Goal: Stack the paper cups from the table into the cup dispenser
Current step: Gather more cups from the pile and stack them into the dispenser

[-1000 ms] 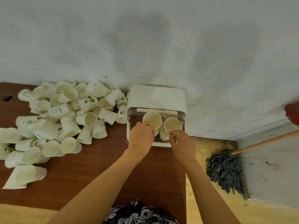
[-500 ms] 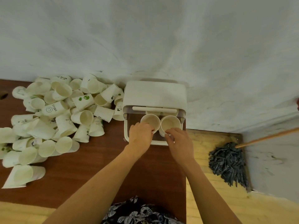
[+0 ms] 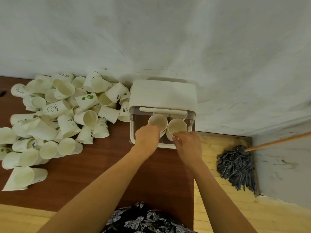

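Note:
A white cup dispenser (image 3: pixel 163 96) with a clear front stands on the brown table (image 3: pixel 94 174) against the wall. Two stacks of paper cups sit in its open front. My left hand (image 3: pixel 147 140) grips the left cup stack (image 3: pixel 157 121) at its near side. My right hand (image 3: pixel 189 145) pinches the near rim of the right cup stack (image 3: pixel 177 126). A big heap of loose white paper cups (image 3: pixel 57 118), some printed with green marks or "HELLO", lies on the table to the left of the dispenser.
The table's right edge runs just right of the dispenser, with yellow wooden floor (image 3: pixel 223 207) beyond. A dark mop head (image 3: pixel 236 167) with a wooden handle (image 3: pixel 277 141) lies on the floor by the grey wall. My patterned clothing (image 3: pixel 143 221) shows at the bottom.
Both hands stay on the cup stacks in the dispenser; the cups have sunk slightly lower into it and my hands shifted a little with them.

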Available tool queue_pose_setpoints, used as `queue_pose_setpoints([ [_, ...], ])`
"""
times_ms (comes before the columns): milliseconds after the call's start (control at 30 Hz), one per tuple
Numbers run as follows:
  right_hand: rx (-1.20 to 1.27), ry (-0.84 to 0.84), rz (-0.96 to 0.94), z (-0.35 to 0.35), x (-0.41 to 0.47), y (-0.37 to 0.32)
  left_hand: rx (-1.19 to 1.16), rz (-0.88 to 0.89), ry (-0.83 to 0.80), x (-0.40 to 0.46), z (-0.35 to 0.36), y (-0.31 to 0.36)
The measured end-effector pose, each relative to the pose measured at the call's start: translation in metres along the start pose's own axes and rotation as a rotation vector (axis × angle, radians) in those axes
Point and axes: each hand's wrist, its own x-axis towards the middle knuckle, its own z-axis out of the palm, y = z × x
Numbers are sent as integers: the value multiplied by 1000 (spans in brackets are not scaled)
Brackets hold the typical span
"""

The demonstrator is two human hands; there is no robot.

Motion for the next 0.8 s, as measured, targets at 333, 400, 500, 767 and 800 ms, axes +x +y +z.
queue_pose_setpoints([
  [333,-94,-113,36,1,9,-7,59,149,-107,2,13,-3],
  [400,-86,-118,45,1,8,-7,55,152,-125,2,18,-3],
  [500,-73,-99,24,-2,4,-9,35,155,-91,1,16,-3],
  [767,116,91,-8,-15,-11,-61,-167,177,209,-31,-16,-34],
  [800,142,76,-23,-12,-10,-71,-185,164,235,-36,-20,-44],
])
